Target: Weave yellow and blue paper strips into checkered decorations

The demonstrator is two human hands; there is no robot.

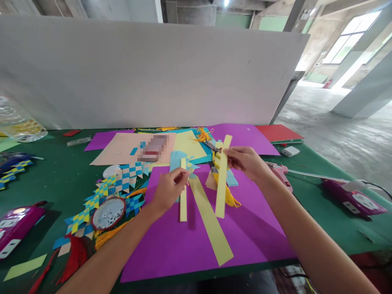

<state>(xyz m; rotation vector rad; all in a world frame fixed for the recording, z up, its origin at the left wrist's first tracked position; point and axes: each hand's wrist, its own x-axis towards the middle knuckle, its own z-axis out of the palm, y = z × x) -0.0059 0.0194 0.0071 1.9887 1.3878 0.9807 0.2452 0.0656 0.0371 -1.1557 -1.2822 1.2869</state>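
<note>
Right in the middle of the frame, pinching a narrow yellow strip (183, 206) between thumb and fingers of the left hand (170, 188), pointing it straight down over a purple sheet (171, 253). Just right of centre, gripping a longer yellow strip (223, 179) near its upper end with the right hand (246, 161), thumb against fingers, holding it nearly upright with a slight tilt. Between these two, on to a wide yellow strip (210, 220), slanting toward the lower middle of the frame, with its top right beside the left fingertips. Behind the right-hand strip, scissors (210, 145) and a yellow item (230, 198), both partly covered. Above the left hand, light-blue paper (177, 158), then a peach sheet (113, 151) bearing a pixelated, phone-like object (154, 148). Across to centre left now: checkered weaves (125, 180), a red-rimmed dish (108, 213) of small pale pieces, orange threads (112, 236) just below. Down at lower left, a red tassel (76, 255). Out to the right, a pink glue gun (282, 176), and near the right edge, a purple box (352, 197). Across the upper frame, finally, a pale board (153, 77) behind the green tabletop (64, 175).
</note>
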